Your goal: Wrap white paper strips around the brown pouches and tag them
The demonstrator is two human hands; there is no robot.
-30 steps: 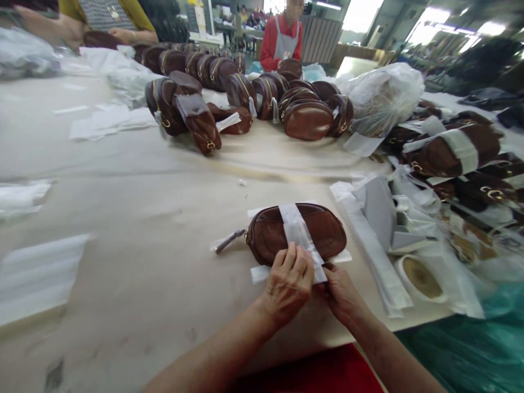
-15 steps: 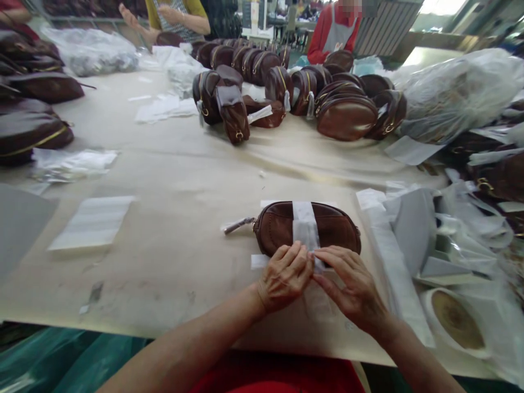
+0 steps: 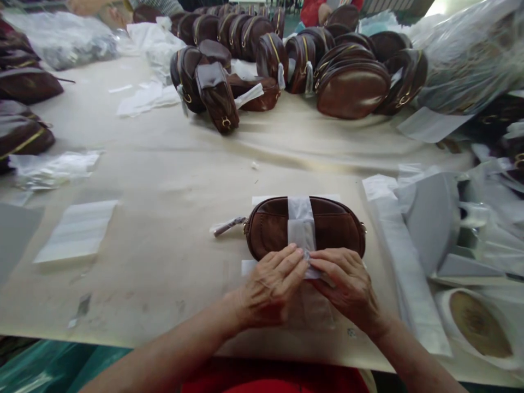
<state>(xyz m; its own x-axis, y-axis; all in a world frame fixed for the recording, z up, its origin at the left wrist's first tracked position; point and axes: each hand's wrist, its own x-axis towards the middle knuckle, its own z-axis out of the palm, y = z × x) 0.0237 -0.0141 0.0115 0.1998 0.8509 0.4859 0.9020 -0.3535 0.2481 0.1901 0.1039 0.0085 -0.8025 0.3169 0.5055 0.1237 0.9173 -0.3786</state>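
A brown oval leather bag (image 3: 268, 229) lies on the table before me, with a wrapped zipper pull (image 3: 229, 226) sticking out to its left. A white paper strip (image 3: 301, 226) runs across the bag's middle. At the strip's lower end, my left hand (image 3: 276, 281) and my right hand (image 3: 347, 281) meet, their fingertips closed on the paper at the near edge of the bag. Between the fingers a small bit of clear material shows, partly hidden. White paper also peeks out behind and at the lower left of the bag.
Many brown bags (image 3: 352, 90) stand in rows at the back. To the right lie long white paper strips (image 3: 405, 262), grey card pieces (image 3: 434, 224) and a tape roll (image 3: 478, 322). A stack of white sheets (image 3: 77, 229) is at left. Co-workers' arms show at the far side.
The view has tilted down and come closer. My right hand's fingers have drawn in from spread to closed on the strip's end, beside my left hand.
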